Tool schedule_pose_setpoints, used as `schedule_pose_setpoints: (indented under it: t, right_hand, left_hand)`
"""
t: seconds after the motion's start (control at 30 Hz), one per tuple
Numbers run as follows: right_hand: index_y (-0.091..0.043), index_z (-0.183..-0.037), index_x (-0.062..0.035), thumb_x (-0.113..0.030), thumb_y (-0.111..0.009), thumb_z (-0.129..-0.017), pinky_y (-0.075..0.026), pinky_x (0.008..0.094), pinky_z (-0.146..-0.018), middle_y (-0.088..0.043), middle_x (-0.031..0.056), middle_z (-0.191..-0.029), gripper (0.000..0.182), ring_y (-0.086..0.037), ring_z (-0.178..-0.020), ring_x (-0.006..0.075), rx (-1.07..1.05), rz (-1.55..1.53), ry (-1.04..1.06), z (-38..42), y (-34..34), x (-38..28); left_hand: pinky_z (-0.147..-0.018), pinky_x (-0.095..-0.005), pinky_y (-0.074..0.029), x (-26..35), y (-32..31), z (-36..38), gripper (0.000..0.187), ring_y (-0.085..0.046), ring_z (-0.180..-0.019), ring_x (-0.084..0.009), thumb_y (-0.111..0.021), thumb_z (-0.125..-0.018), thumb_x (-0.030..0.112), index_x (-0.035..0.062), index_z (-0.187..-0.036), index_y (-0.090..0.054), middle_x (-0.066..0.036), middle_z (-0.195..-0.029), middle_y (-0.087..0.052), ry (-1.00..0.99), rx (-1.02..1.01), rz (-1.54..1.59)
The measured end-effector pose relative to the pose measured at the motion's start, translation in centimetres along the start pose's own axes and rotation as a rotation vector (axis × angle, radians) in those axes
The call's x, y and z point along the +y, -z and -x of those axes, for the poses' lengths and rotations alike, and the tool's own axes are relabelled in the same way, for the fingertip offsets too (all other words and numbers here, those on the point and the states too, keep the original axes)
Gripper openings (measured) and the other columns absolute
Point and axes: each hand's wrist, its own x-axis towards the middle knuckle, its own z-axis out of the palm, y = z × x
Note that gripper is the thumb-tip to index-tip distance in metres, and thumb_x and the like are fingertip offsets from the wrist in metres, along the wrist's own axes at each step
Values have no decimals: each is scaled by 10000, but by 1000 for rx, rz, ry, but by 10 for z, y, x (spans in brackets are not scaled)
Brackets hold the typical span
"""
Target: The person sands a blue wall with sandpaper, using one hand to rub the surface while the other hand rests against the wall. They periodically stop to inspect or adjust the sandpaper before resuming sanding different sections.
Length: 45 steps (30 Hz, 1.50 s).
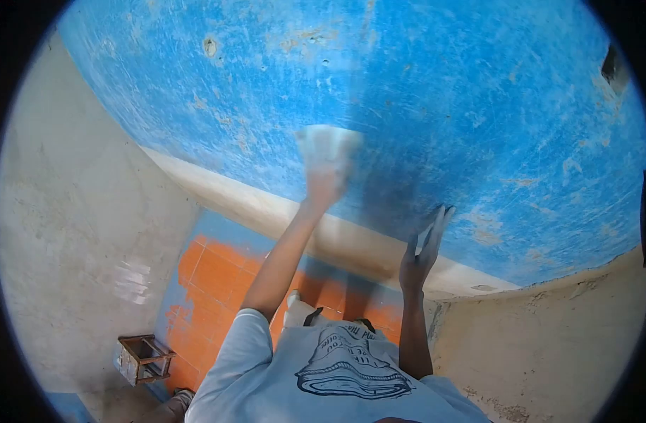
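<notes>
My left hand (326,185) is closed on a pale sheet (330,143) that looks like sandpaper, held against the blue wall (478,106). Motion smears both the hand and the sheet, so the grip's detail is lost. Lower and to the right, my right hand (425,250) holds nothing. Its fingers are stretched out and apart, the tips touching or very near the wall. Whitish dust coats those fingers. Around both hands the blue paint is scratched and patchy, with pale scuffs.
A cream band (228,197) runs along the wall's foot. Below lies an orange tiled floor (217,271) with a blue-grey edge. A small wooden stool (145,358) stands at lower left, near another person's foot (182,398). Plain walls flank both sides. The blue wall has a hole (610,65) at upper right.
</notes>
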Motion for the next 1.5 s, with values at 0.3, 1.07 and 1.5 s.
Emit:
schedule_pose_setpoints:
  t: [0.3,1.07,1.5]
  right_hand:
    - [-220,-1619,-29,-250,-565,-1053,-180,492,-1241,-69,204,-1709,699,-118,-1572,372,61,-39,-53,7,-75,-45]
    - [-139,-1654,-145,-124,-586,-1022,-111,457,-1267,61,118,-1725,775,-33,-1586,304,185,-130,-180,11,-231,-104]
    - [-117,-1652,-144,-306,-531,-1071,-203,509,-1246,46,163,-1717,732,-30,-1578,351,120,-57,-276,26,-243,-88]
  left_hand:
    - [-1256,-532,-33,-77,58,-96,577,-47,-1565,-432,-358,-1106,314,51,-1612,-264,-267,-1685,-98,247,298,299]
    - [-1225,-631,-100,-194,74,57,512,-251,-1486,-486,-554,-1010,225,99,-1503,-502,-229,-1520,-459,-58,-431,374]
    - [-1190,-714,-36,-161,88,26,621,-179,-1511,-538,-535,-924,44,105,-1538,-468,-250,-1631,-300,-58,-247,418]
